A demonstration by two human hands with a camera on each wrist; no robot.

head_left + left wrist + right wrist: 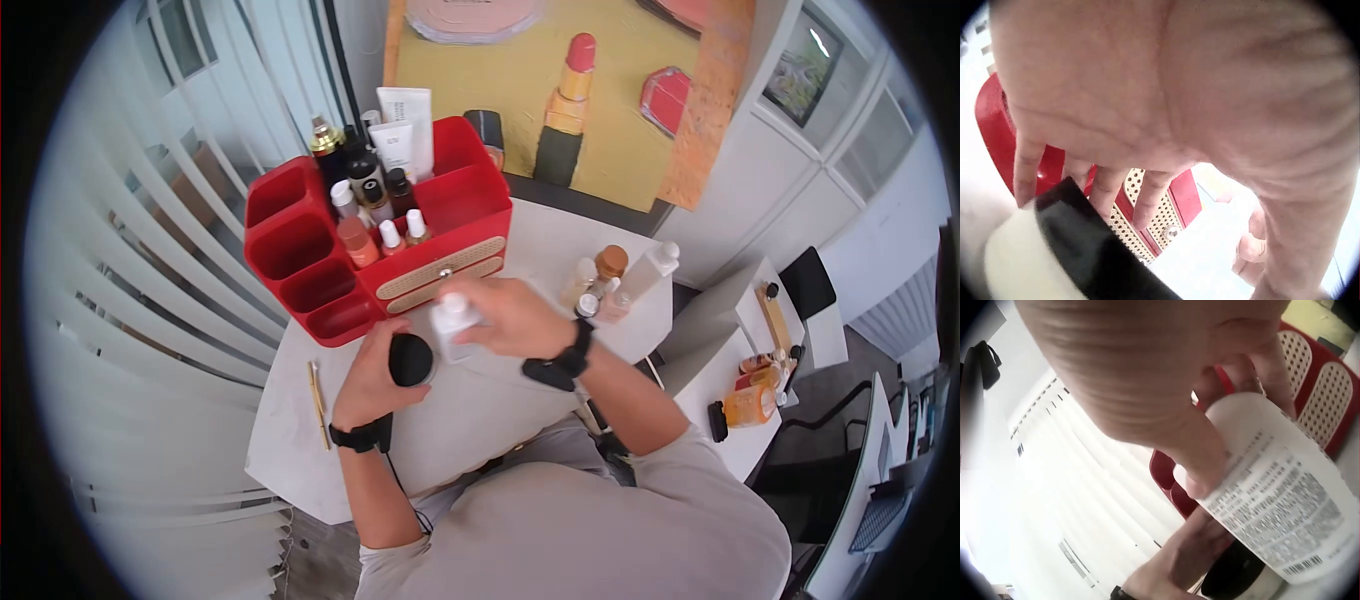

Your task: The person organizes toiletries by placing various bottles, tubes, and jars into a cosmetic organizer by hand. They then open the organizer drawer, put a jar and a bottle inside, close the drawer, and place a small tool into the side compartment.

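My right hand grips a white bottle with a white cap, in front of the red organizer. The right wrist view shows small print and a barcode on the bottle, with the thumb laid along its side. My left hand is around a round jar with a black lid, on the white table. In the left wrist view its fingers are straight and spread beyond the jar's black lid, the thumb apart from it.
Bottles and tubes stand in the organizer, whose left compartments are vacant. Several small bottles stand at the table's right. A gold pen-like stick lies at the left. Blinds hang beside the table; a lipstick picture stands behind.
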